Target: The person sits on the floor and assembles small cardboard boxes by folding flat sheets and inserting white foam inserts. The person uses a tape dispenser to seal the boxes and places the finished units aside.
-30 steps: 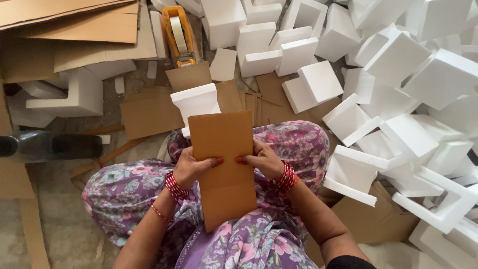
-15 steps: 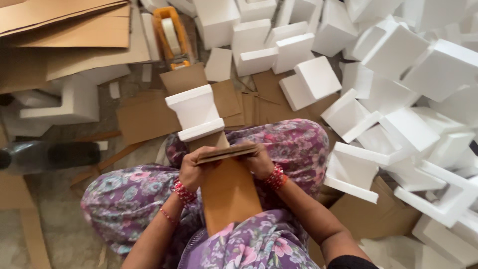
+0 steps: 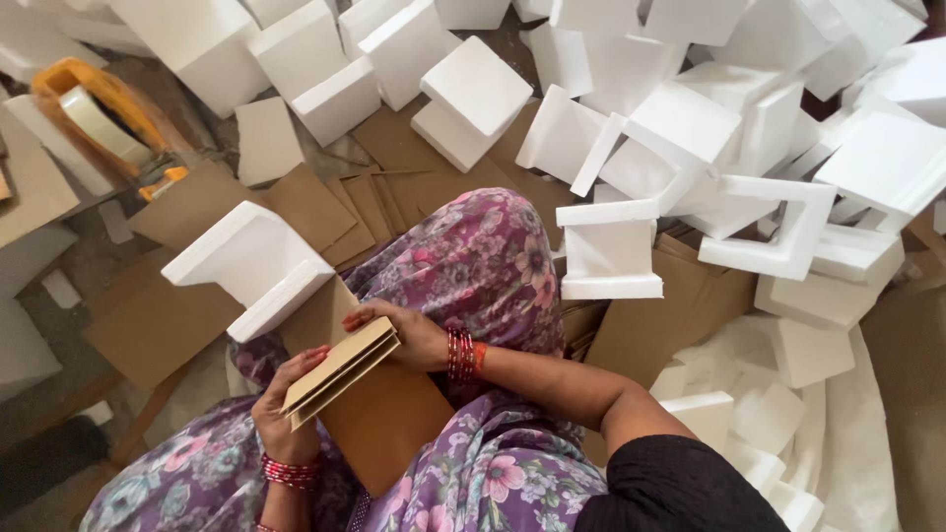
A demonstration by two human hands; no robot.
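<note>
Folded over more now, the brown cardboard (image 3: 340, 369) sits on the lap. Left hand (image 3: 286, 414) grips its near edge and right hand (image 3: 409, 335) grips the far edge.

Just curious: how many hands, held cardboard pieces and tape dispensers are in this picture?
Hands: 2, left hand and right hand
Folded cardboard piece, gripped by both hands: 1
Orange tape dispenser: 1
Total: 4
</note>
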